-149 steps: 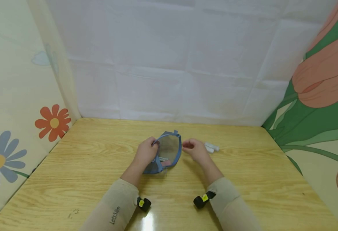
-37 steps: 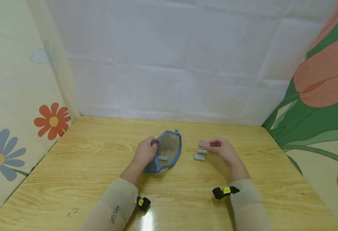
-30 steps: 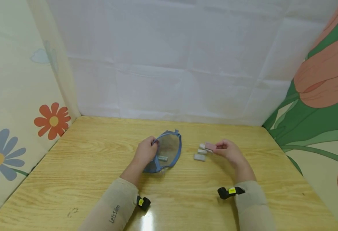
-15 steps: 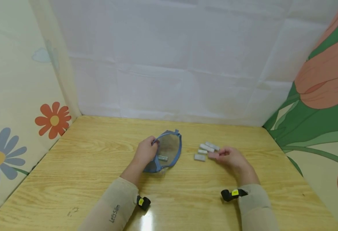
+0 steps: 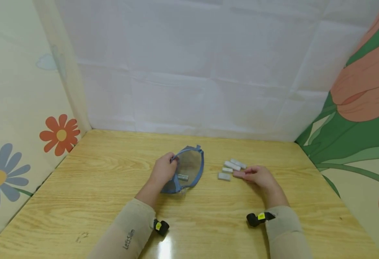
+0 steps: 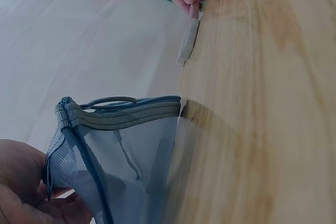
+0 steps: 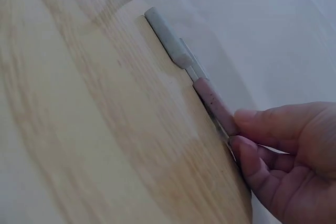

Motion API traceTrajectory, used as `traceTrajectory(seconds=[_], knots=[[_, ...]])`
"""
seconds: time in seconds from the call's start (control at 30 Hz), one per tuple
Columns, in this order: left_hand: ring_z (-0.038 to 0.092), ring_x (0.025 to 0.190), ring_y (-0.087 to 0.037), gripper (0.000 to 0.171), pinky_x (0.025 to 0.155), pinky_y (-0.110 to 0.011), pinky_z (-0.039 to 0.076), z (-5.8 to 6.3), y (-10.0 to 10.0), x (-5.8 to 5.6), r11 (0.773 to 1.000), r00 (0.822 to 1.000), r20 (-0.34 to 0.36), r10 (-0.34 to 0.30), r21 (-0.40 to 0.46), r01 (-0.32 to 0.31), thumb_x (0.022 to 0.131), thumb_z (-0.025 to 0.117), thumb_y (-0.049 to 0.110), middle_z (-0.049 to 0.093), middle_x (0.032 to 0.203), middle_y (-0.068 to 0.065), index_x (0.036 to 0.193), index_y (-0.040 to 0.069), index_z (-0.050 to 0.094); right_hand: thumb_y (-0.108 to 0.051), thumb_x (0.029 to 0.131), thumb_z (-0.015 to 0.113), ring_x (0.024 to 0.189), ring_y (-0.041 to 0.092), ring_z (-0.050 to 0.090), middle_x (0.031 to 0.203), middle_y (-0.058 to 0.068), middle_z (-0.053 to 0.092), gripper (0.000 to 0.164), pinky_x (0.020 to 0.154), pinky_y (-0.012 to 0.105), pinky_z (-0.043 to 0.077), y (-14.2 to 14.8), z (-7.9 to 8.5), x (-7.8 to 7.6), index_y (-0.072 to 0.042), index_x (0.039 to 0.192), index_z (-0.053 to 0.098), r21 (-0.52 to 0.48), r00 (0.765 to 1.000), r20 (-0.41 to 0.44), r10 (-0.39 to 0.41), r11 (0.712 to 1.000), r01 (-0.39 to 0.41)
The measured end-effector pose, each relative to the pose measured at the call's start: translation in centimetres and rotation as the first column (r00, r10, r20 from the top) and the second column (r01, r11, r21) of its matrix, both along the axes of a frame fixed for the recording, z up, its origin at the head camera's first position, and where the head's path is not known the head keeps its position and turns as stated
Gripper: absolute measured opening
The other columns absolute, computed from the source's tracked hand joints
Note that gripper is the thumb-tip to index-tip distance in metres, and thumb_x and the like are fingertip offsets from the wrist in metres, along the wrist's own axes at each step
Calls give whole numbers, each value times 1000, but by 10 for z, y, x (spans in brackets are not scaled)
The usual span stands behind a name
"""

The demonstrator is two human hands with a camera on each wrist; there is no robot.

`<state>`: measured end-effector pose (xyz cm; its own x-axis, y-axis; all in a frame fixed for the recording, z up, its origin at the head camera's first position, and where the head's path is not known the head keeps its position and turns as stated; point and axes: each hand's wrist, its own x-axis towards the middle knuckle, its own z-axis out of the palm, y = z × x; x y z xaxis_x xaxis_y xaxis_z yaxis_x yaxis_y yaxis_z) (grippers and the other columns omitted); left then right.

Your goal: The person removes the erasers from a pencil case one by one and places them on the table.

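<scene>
My left hand (image 5: pixel 164 168) grips the rim of a blue mesh zip pouch (image 5: pixel 201 163), whose mouth gapes to the right. Inside the pouch lies a small grey-green piece (image 5: pixel 183 177), its kind unclear. With thumb and fingertips my right hand (image 5: pixel 260 177) pinches a pink eraser (image 5: pixel 239 174) by its right end, down at the tabletop. The right wrist view shows that same pink eraser (image 7: pixel 215 106) with dark specks on it. Just left of it are several whitish eraser-like blocks: a grey one (image 5: pixel 224 176), a short one (image 5: pixel 227 170), a long one (image 5: pixel 232 166) and one behind (image 5: pixel 238 163).
A wood-grain table (image 5: pixel 112 158) bears everything. White cloth (image 5: pixel 176 90) hangs at its back edge, with flower-printed panels on both sides. Each forearm carries a small black wrist camera (image 5: pixel 161 227). The pouch stands to the left of the blocks.
My right hand has taken the pink eraser from the pouch, carried it right and lowered it beside the whitish blocks. More of these lie on the table than five seconds ago. The left hand stays put.
</scene>
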<state>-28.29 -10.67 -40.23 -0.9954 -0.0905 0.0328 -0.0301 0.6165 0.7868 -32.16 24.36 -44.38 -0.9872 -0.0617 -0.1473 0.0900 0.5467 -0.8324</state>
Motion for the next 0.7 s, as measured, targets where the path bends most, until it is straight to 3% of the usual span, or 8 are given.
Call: traceTrajectory(seconds=[0.17,0.5,0.7], knots=[[54,72,-20,14,57,-28,44,0,0,0,1000,1000,6,0,16,0,92,46,16,59,81,-5,90,10,58,-16,82,67,100,24,52,113,16,59,30,79,27,42,1,0,-1,2,105,63,57,1000,-10,7,998,-6],[54,73,-20,14,57,-28,44,-2,0,0,1000,1000,19,5,30,-6,92,46,16,59,82,-5,91,10,59,-16,81,67,105,26,48,114,15,57,35,88,36,39,3,8,4,-1,113,60,-41,998,50,-45,998,47],[54,74,-20,15,58,-28,44,-1,1,0,1000,1000,18,5,20,-5,92,46,16,59,83,-5,93,10,59,-18,85,64,103,25,50,111,12,59,33,87,38,40,-4,22,7,-5,115,59,-13,1000,7,-17,1000,18]])
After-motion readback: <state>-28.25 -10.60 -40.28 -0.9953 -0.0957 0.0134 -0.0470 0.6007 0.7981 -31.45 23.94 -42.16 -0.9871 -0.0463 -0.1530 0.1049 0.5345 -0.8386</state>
